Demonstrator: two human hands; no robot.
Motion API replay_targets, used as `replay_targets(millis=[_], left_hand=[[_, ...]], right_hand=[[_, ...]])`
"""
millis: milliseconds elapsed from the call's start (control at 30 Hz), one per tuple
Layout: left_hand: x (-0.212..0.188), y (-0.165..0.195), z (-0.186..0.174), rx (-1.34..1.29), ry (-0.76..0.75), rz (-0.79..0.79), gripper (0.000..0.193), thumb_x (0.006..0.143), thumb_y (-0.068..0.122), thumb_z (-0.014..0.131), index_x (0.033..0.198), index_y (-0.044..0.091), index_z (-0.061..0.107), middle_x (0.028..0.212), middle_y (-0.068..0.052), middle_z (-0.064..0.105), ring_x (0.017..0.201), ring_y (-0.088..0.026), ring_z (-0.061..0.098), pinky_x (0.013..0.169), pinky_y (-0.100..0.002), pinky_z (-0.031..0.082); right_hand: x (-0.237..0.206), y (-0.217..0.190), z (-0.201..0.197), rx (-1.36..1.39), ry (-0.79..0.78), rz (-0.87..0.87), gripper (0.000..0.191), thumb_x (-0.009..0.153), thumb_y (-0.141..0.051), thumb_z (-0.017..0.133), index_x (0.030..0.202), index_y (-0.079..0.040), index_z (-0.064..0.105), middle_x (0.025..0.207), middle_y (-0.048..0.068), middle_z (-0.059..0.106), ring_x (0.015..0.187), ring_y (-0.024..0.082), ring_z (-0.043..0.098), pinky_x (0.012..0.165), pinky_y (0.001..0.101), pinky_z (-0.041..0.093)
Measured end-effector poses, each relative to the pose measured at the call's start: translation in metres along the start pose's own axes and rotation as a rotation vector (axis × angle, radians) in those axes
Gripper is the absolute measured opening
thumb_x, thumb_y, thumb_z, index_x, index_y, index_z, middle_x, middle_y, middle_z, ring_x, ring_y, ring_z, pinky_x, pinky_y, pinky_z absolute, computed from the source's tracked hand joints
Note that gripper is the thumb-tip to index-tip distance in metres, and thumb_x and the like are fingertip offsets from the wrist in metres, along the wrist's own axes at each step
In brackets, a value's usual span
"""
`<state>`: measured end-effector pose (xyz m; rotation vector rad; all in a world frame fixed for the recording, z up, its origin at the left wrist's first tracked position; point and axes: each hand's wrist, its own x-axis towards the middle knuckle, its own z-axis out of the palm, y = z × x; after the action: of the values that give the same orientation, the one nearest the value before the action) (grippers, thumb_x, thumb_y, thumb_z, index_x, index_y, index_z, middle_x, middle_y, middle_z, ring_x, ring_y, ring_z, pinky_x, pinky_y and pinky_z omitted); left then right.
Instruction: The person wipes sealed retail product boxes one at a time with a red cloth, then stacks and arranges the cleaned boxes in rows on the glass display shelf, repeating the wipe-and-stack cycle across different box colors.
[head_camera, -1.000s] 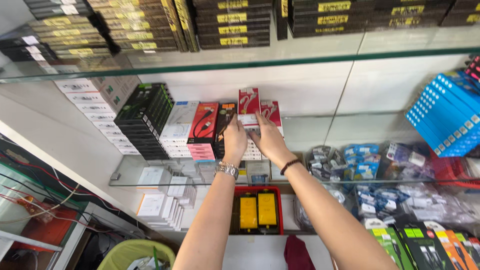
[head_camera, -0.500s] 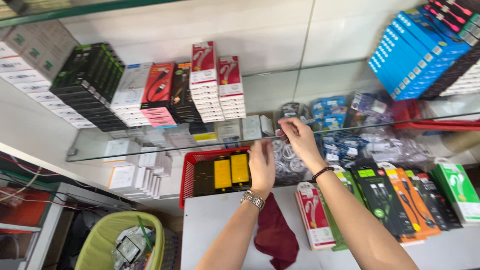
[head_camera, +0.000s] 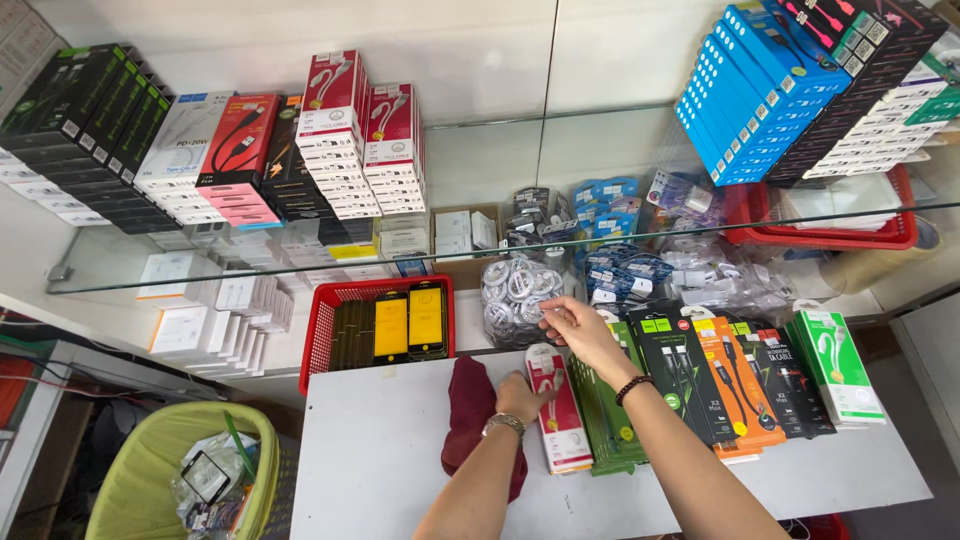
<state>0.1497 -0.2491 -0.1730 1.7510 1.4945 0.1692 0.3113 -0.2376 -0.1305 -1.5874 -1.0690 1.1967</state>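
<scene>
Left hand (head_camera: 519, 396) down on red-and-white cable packs (head_camera: 558, 410), fingers closed over the near left edge of the top pack. Stack flat on white table (head_camera: 380, 460), long axis running away from the body, top end tilted slightly left. Right hand (head_camera: 580, 335) above the stack's far end, fingers curled, holding nothing visible. Half a second ago both hands up at the glass shelf (head_camera: 300, 262); now lowered to table level. Dark red cloth (head_camera: 470, 410) touching stack's left side, green packs (head_camera: 610, 420) tight on the right. Open tabletop left and near; red basket (head_camera: 318, 340) beyond.
</scene>
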Motion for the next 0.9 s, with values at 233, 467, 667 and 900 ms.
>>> replay_targets(millis=[233,467,667,900], left_hand=[[0.024,-0.038,-0.061,-0.828,0.372,-0.025,0.057,0.084,0.030,0.082,0.120,-0.002,0.053,0.109,-0.017,0.069,0.095,-0.023,0.068,0.080,-0.036,0.058],[0.004,-0.085,-0.155,-1.591,0.230,0.042,0.047,0.093,0.015,0.064,0.138,0.013,0.052,0.122,-0.003,0.068,0.107,-0.016,0.068,0.090,-0.037,0.057],[-0.011,-0.109,-0.185,-1.605,0.126,0.096,0.048,0.098,0.033,0.056,0.143,0.015,0.052,0.127,-0.001,0.068,0.115,-0.015,0.065,0.099,-0.039,0.054],[-0.004,-0.065,-0.137,-1.645,-0.129,0.233,0.062,0.102,0.056,0.039,0.147,0.014,0.050,0.140,-0.001,0.063,0.126,-0.014,0.061,0.111,-0.036,0.045]], right_hand=[[-0.019,0.037,0.049,-0.336,0.258,-0.175,0.031,0.094,-0.014,0.061,0.124,-0.009,0.065,0.107,0.010,0.076,0.098,0.023,0.075,0.084,0.0355,0.059],[-0.078,0.055,0.157,-0.985,-0.363,-0.231,0.093,0.069,-0.029,0.092,0.147,-0.019,0.042,0.164,0.030,0.023,0.149,0.053,0.017,0.110,0.0604,0.031],[-0.064,0.052,0.140,-0.549,-0.123,-0.166,0.044,0.078,-0.016,0.074,0.118,-0.012,0.059,0.128,0.016,0.068,0.124,0.031,0.063,0.106,0.0385,0.051],[0.004,-0.070,0.125,-0.275,0.076,-0.663,0.069,0.082,-0.010,0.072,0.147,-0.015,0.051,0.149,0.022,0.052,0.143,0.038,0.043,0.118,0.0439,0.035]])
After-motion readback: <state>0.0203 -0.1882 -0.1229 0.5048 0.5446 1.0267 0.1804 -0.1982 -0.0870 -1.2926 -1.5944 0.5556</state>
